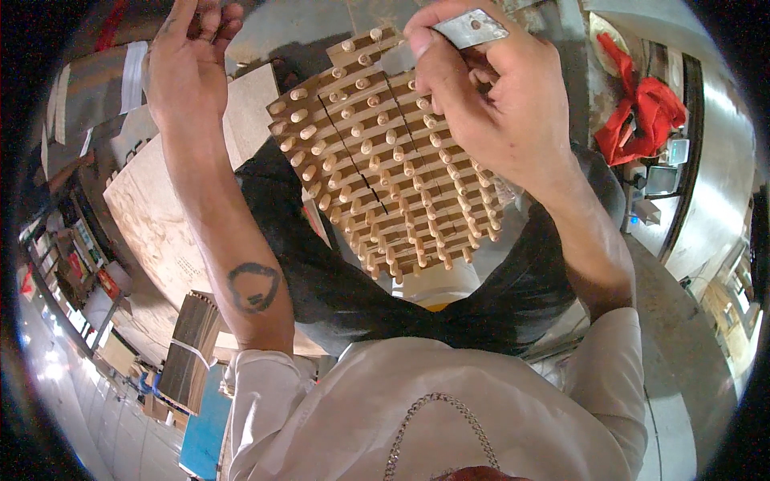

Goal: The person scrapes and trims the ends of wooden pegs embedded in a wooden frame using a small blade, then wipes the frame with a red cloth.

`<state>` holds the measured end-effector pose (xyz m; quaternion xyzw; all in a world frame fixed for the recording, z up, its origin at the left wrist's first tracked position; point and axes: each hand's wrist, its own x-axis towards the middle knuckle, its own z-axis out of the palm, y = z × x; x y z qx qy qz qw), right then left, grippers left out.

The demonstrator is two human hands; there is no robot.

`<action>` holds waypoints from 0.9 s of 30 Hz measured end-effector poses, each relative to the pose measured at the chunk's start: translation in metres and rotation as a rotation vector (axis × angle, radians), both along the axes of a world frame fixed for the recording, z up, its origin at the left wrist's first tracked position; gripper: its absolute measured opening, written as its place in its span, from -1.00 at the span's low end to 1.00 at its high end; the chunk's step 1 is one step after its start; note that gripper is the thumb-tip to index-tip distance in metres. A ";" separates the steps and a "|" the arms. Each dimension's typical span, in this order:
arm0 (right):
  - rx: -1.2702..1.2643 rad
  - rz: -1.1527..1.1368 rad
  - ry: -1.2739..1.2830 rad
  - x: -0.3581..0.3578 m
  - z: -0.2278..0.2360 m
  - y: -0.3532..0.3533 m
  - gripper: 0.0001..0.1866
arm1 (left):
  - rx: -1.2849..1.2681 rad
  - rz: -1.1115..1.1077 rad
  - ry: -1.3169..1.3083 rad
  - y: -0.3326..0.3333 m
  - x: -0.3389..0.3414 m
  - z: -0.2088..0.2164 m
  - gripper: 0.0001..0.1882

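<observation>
My right hand [501,104] is closed on a flat grey metal blade [472,29] with a small hole near its slanted end. The blade's other end pokes out past my thumb, over the upper part of a wooden slatted panel [377,136]. Rows of short, round wooden pegs stand up from that panel, and dark gaps run between its sections. The panel lies between my knees. My left hand [191,76] is raised left of the panel and apart from it. Its fingers are curled, and the upper picture edge cuts it off, so anything in the fingertips is hidden.
A pale wooden board [160,216] lies left of my legs. Below it is a strapped bundle of thin wooden strips [192,345]. Red cloth [646,116] and small clear containers [662,178] are at the right. A whitish container [437,284] shows under the panel.
</observation>
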<state>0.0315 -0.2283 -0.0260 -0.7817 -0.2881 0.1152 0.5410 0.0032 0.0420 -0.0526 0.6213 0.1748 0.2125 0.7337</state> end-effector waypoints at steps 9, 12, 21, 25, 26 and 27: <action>0.012 0.029 0.108 0.002 0.001 -0.001 -0.86 | -0.173 0.162 0.115 -0.006 0.014 0.017 -0.80; 0.011 0.026 0.092 0.002 0.001 -0.001 -0.86 | 0.008 -0.005 0.000 -0.014 0.007 0.013 -0.64; -0.042 0.022 0.101 0.002 0.003 0.000 -0.86 | -0.062 -0.007 0.089 -0.004 0.009 0.009 -0.63; 0.045 0.055 0.092 0.004 0.001 0.000 -0.86 | -0.006 0.056 0.110 -0.008 0.008 0.008 -0.62; 0.052 0.050 0.098 0.004 0.000 0.000 -0.87 | 0.013 0.039 0.070 -0.011 0.007 0.008 -0.62; 0.029 0.033 0.122 0.004 0.000 -0.001 -0.87 | 0.033 0.024 0.030 -0.011 0.007 0.009 -0.62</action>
